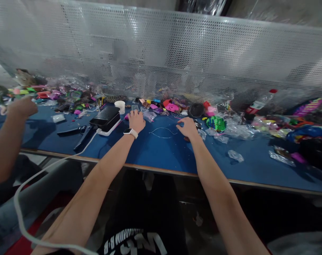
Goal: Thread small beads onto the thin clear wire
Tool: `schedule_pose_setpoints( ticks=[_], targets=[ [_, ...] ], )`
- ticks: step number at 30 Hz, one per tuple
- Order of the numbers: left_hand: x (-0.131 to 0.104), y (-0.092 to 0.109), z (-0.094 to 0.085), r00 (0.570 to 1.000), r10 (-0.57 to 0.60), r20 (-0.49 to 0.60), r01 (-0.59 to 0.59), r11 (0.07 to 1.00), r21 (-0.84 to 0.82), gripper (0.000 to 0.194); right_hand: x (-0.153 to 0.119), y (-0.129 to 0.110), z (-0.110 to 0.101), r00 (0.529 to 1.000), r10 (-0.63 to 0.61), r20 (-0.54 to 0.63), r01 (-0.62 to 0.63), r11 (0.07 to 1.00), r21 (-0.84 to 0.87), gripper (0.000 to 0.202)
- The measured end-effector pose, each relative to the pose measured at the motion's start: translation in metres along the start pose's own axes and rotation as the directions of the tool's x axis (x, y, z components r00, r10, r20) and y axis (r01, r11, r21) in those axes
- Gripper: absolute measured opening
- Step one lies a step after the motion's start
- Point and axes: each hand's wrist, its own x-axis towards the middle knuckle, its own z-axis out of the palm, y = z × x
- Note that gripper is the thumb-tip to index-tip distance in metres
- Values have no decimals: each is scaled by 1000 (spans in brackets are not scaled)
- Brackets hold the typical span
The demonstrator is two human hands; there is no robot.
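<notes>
A thin pale string [163, 132] lies in a loose curve on the blue table [161, 152], between my two hands. My left hand [136, 121], with a watch on the wrist, rests palm down left of the string, its fingers somewhat apart beside a small pink piece and a clear plastic bag [149, 116]. To the right of the string is my right hand [187, 127], its fingers bent and apart near the string's end. A small brown item [186, 139] shows partly under this hand.
A black device on a white box [106, 122] with a white cable stands left, near a white cup [120, 107]. Colourful pieces and plastic bags line the perforated metal panel [161, 53]. A red-capped bottle [261, 102] leans right. Another person's hand [22, 106] is far left.
</notes>
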Motion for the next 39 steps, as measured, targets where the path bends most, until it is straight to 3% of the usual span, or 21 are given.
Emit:
schedule_pose_setpoints(
  ticks=[5, 9, 13, 16, 23, 27, 31, 34, 39],
  targets=[
    [-1, -3, -1, 995, -84, -62, 86, 996, 28, 43, 1, -8, -8, 985, 73, -156, -51, 989, 137, 15],
    [4, -2, -7, 998, -42, -54, 35, 992, -119, 27, 0, -20, -13, 969, 153, -192, -83, 940, 331, 6],
    [7, 3, -11, 999, -47, -27, 39, 971, -235, 28, -5, -37, -15, 966, 168, -195, -46, 858, 511, 7],
    [7, 4, -9, 998, -53, -24, 46, 973, -228, 30, -7, -43, -20, 969, 139, -203, -10, 846, 534, 9],
    [6, 0, -6, 997, -78, -22, 71, 967, -244, 32, -6, -21, -36, 969, 129, -208, 4, 841, 541, 15],
    [6, 1, -6, 996, -83, -18, 79, 980, -185, 33, -7, -10, -41, 979, 62, -193, 59, 823, 565, 21],
    [6, 4, -8, 996, -93, 5, 93, 983, -156, 34, -6, -13, -32, 971, 68, -230, 93, 779, 621, 21],
    [6, 6, -8, 996, -85, 22, 87, 980, -179, 33, -4, -20, -16, 971, 98, -219, 93, 687, 721, 22],
    [5, 7, -4, 997, -64, 39, 71, 977, -202, 33, -6, -23, 6, 977, 212, -34, -91, 556, 826, 29]
  ],
)
